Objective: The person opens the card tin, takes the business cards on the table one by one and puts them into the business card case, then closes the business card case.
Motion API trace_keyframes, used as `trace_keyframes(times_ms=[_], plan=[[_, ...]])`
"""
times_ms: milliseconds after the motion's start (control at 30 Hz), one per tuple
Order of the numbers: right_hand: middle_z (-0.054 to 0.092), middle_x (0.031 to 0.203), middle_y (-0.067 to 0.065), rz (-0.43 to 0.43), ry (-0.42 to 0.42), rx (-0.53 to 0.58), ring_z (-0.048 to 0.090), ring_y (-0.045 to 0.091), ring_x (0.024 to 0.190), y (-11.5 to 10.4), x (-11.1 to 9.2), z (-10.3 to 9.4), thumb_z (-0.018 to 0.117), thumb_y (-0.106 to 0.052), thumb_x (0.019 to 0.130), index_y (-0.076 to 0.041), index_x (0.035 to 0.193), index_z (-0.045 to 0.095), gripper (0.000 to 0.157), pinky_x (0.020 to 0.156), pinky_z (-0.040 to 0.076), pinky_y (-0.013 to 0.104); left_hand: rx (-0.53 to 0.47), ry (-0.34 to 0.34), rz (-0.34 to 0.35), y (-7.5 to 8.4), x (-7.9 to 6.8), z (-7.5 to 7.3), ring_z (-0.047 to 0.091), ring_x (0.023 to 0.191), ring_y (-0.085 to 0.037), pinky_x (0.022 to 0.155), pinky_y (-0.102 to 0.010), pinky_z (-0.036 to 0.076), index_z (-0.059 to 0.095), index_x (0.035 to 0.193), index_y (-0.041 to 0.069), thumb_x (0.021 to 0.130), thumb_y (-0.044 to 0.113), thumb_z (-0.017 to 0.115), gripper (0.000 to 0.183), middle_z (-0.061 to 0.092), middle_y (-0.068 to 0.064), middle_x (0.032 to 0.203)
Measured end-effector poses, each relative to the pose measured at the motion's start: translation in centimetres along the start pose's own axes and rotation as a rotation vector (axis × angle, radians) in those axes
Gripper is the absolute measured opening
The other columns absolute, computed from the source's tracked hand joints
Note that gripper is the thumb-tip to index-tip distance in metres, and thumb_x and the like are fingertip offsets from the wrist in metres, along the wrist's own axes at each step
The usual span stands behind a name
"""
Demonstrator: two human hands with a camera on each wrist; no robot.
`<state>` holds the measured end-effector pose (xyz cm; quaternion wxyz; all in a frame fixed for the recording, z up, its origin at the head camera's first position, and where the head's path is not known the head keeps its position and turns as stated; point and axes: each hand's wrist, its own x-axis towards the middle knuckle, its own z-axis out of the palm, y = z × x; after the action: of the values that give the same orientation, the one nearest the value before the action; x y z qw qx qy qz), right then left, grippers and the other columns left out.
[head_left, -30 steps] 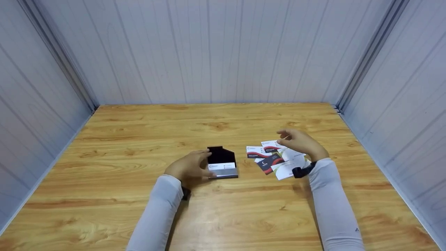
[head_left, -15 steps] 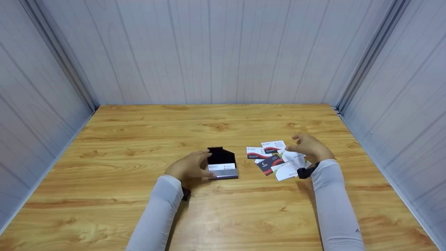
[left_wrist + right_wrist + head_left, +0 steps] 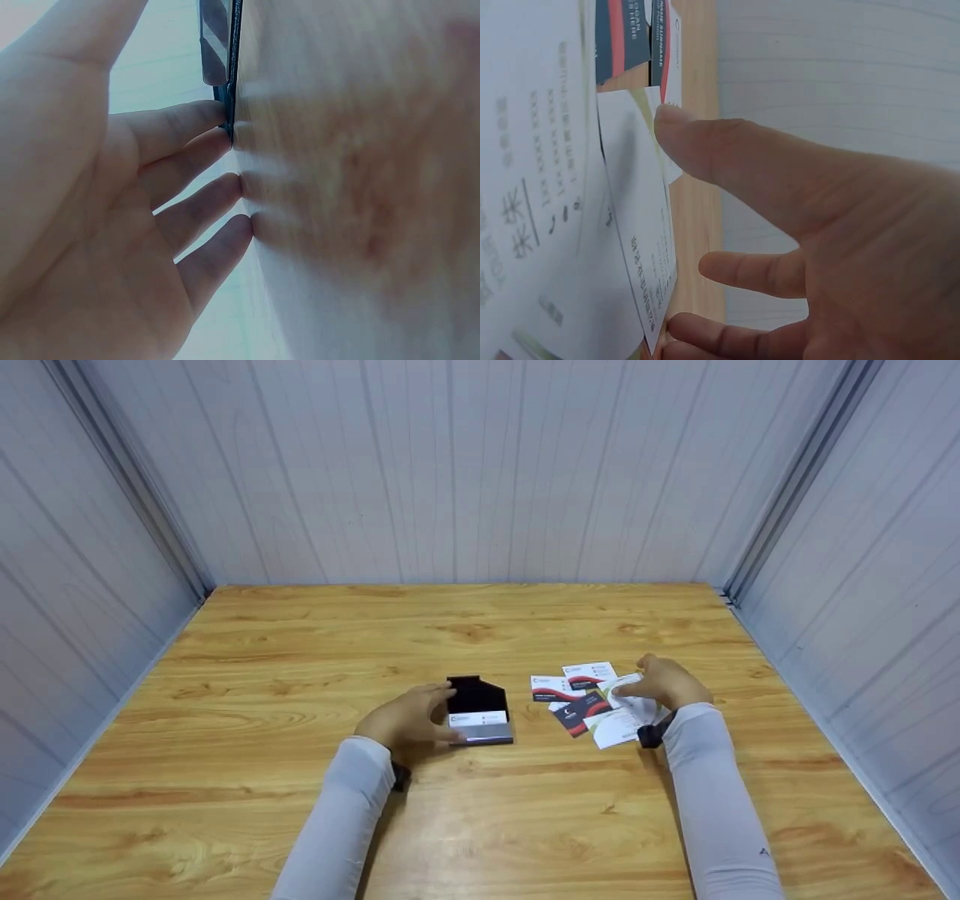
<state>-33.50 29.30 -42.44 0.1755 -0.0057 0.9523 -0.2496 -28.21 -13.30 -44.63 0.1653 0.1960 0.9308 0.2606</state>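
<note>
In the head view an open black business card case (image 3: 477,694) lies on the table, with a white card (image 3: 478,718) above its silvery front panel (image 3: 480,733). My left hand (image 3: 405,720) holds the case at its left side, thumb at the front corner. In the left wrist view its fingertips (image 3: 238,184) meet the case edge and the tabletop. My right hand (image 3: 670,682) is over the right of a loose pile of business cards. Its thumb (image 3: 705,146) reaches the edge of a white-and-green card (image 3: 634,195); other fingers lie near that card's far end.
Several business cards overlap right of the case, among them a dark red-striped card (image 3: 579,712) and two white, red and black ones (image 3: 589,671). The wooden table (image 3: 300,660) ends at pale panel walls (image 3: 480,472).
My right hand moved right, off the upper white-and-red card, then lowered and shifted slightly back left onto the white-and-green card. The left hand and case stayed in place.
</note>
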Motion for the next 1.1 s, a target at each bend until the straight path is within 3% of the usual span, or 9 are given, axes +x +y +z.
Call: trace_keyframes(times_ms=[267,433,700,1100], plan=[[0.047,0.14,0.033,-0.008,0.036,-0.073,0.05,0.041,0.119,0.0,0.3,0.2,0.073,-0.053,0.087,0.012,0.14,0.042,0.089,0.097,0.044,0.055,-0.015,0.01,-0.009,0.2,-0.2,0.0,0.022,0.149,-0.028,0.117,-0.048,0.026,0.035,0.158,0.015,0.085,0.05,0.078,0.091,0.028,-0.006,0.162],[0.047,0.139,0.032,0.015,0.04,-0.06,0.05,0.039,0.116,0.1,0.3,0.3,0.075,-0.051,0.087,0.009,0.139,0.042,0.087,0.098,0.044,0.056,-0.01,0.003,-0.003,0.1,0.0,0.0,0.022,0.149,-0.028,0.117,-0.048,0.027,0.034,0.158,0.015,0.086,0.05,0.077,0.091,0.027,-0.006,0.163],[0.048,0.137,0.031,0.018,0.028,0.003,0.048,0.035,0.105,0.5,0.8,0.5,0.077,-0.047,0.087,0.011,0.14,0.039,0.087,0.094,0.044,0.051,-0.028,0.001,0.001,0.0,-0.1,0.0,0.02,0.15,-0.028,0.119,-0.048,0.023,0.033,0.158,0.012,0.085,0.051,0.078,0.094,0.025,-0.007,0.164],[0.037,0.143,0.036,0.033,-0.006,0.059,0.043,0.037,0.114,1.2,0.9,0.1,0.076,-0.044,0.089,0.016,0.149,0.019,0.102,0.103,0.039,0.053,-0.017,-0.013,0.015,0.0,0.1,-0.1,0.02,0.15,-0.029,0.118,-0.048,0.023,0.033,0.158,0.011,0.086,0.05,0.077,0.093,0.025,-0.008,0.163]])
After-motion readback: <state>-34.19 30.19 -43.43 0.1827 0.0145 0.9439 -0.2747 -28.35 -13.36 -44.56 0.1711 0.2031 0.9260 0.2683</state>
